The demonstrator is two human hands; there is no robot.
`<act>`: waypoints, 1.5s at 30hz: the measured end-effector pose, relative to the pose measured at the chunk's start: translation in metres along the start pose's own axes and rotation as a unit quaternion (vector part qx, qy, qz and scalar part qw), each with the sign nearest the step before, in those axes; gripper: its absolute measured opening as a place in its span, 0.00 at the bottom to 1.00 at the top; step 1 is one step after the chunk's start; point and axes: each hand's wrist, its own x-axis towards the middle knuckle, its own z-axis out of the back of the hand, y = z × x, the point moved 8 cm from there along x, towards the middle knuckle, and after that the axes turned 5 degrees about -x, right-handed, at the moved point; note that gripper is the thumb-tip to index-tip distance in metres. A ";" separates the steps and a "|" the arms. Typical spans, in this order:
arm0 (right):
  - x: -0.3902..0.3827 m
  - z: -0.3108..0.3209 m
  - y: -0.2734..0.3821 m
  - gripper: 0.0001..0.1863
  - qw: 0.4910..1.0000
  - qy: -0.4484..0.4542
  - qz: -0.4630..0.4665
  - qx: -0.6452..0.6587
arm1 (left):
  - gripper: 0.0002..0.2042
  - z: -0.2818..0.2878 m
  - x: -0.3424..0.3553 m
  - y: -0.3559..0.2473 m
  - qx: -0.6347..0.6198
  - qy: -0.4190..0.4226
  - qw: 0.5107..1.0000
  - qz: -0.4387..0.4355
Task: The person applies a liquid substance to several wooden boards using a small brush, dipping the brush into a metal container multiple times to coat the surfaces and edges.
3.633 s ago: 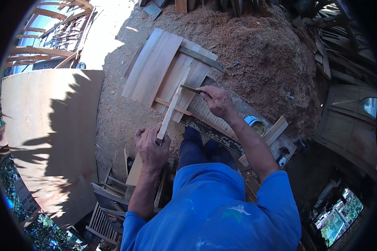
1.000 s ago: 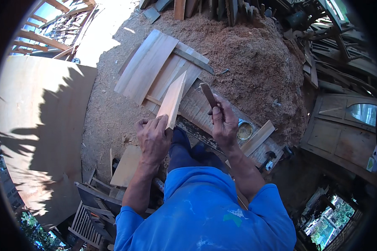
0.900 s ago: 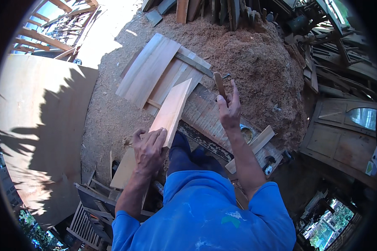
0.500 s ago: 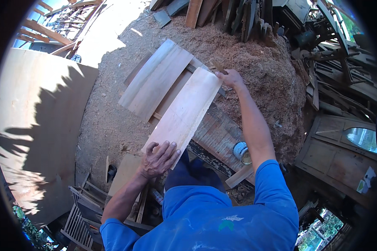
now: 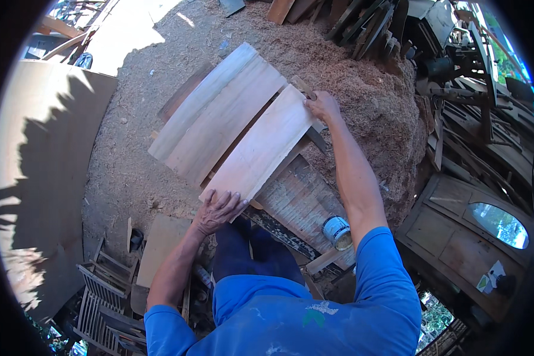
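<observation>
A pale wooden board (image 5: 264,142) lies slantwise in front of me. My left hand (image 5: 218,215) is closed on its near end, fingers over the top face. At the far right corner my right hand (image 5: 323,107) grips the board's edge. A short flat wooden stick (image 5: 304,87) juts from that hand; its lower end is hidden by the fingers. Left of this board lies a wider wooden board (image 5: 219,113), with a narrow dark gap between the two. Both rest over a worn wooden bench (image 5: 305,196).
An opened tin (image 5: 336,231) stands on the bench by my right forearm. Behind is a sawdust heap (image 5: 368,113) with upright offcuts. A large plywood sheet (image 5: 56,178) leans at left. Slatted wooden furniture (image 5: 104,293) is at lower left, and a wooden panel with an oval mirror (image 5: 497,224) at right.
The board in my hands has moved left toward the wider board, narrowing the gap between them. My left fingers have shifted from lying spread on its face to gripping its near end.
</observation>
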 end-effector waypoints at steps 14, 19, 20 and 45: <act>0.003 -0.014 -0.006 0.20 0.983 -0.080 -0.040 0.158 | 0.30 -0.033 0.020 0.033 -0.030 0.092 0.994 0.042; -0.002 -0.018 -0.004 0.20 0.983 -0.090 -0.060 0.145 | 0.32 -0.042 0.015 0.033 -0.016 0.156 0.985 0.074; -0.003 -0.017 -0.005 0.20 0.983 -0.091 -0.067 0.145 | 0.33 -0.044 0.015 0.034 -0.016 0.170 0.982 0.082; -0.006 -0.028 -0.009 0.21 0.973 -0.126 -0.086 0.175 | 0.55 -0.030 0.051 0.139 -0.044 0.167 0.912 0.371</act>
